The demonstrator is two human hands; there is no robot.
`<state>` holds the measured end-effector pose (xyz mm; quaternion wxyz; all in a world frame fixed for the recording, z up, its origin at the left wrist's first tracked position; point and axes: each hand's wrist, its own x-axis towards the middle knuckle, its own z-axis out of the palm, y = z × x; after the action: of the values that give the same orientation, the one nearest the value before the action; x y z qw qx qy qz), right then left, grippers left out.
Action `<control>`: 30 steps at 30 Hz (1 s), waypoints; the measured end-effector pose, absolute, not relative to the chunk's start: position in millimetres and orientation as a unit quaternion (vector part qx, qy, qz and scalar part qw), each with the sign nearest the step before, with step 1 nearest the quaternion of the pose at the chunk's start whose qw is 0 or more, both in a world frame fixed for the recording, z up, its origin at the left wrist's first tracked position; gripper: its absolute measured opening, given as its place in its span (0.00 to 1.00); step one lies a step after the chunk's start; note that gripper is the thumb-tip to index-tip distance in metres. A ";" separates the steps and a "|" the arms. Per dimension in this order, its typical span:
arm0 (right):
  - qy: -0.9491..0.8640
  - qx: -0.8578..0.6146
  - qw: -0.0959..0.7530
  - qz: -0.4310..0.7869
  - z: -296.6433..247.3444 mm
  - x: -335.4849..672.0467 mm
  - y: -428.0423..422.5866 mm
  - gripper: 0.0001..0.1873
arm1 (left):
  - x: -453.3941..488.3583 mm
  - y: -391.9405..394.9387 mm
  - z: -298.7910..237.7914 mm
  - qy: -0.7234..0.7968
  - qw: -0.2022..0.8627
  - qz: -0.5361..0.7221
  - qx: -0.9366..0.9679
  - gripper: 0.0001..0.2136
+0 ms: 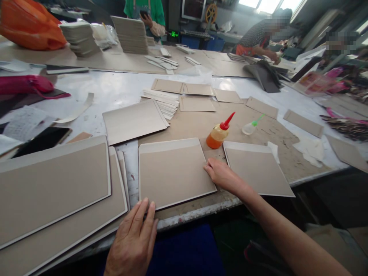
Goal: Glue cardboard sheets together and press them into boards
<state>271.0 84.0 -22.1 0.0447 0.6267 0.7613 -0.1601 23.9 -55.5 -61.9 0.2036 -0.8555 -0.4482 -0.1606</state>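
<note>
A flat beige panel (pixel 172 172) with pale edges lies in front of me on the brown board covering the table. The fingers of my left hand (pixel 133 234) are stretched out, their tips on the panel's front-left corner. At its right edge is my right hand (pixel 215 170), fingers curled closed on the border; the fingertips are partly hidden. Just to the right lies a similar panel (pixel 255 165). Behind my right hand stands a bottle (pixel 217 135) of orange-yellow liquid with a red nozzle. Beyond it is a small clear bottle (pixel 249 127) with a green tip.
Overlapping panels (pixel 57 184) fill the left side. Another panel (pixel 133 119) lies behind, beside a stack of pale strips (pixel 163 100). Small beige pieces (pixel 198 89) are spread farther back. A phone (pixel 43 141) lies at left. Two people work or stand across the table.
</note>
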 end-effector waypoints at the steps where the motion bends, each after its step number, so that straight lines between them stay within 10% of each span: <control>1: 0.762 0.626 0.045 -0.160 -21.6 270.7 83.9 0.07 | 23.5 -55.5 -61.5 -0.443 0.207 -0.159 -0.858 0.12; 30: 0.764 0.625 0.068 -0.143 -28.8 271.1 89.3 0.09 | 49.7 -63.4 -66.6 -0.560 0.123 -0.215 -0.790 0.17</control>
<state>271.1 89.3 -28.8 0.0681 0.6252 0.7642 -0.1428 49.7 -63.4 -66.6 0.1229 -0.7905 -0.5603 -0.2147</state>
